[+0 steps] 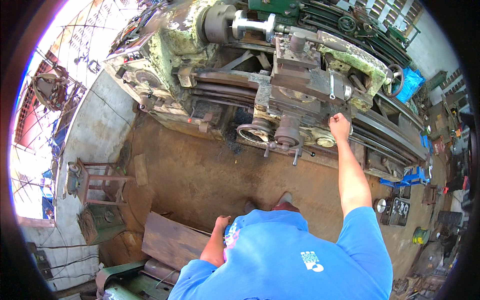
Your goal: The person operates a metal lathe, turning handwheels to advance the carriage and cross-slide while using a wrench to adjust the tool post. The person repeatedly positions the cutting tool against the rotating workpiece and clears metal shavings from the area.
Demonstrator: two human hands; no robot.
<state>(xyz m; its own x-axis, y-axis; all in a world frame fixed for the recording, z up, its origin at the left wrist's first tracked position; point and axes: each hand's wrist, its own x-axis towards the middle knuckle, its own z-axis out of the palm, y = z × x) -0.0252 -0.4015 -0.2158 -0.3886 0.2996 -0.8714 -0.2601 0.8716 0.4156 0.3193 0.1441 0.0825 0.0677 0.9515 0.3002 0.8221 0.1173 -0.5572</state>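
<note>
Engine lathe (pixel 182 37) stretches from 10 o'clock through 12 to 3 o'clock. Its chuck (pixel 217 24), at 12, bears a silver flanged workpiece (pixel 254 26). The carriage handwheel (pixel 240 135) sits just off centre, toward 12. Right hand (pixel 340 126), between 2 and 3, is curled fist-like at the carriage; left hand (pixel 222 223), near 6:30, is loosely bent beside the shirt (pixel 295 240). I cannot tell whether either grips anything. A combination wrench (pixel 332 87) lies at 2 o'clock on the lathe.
</note>
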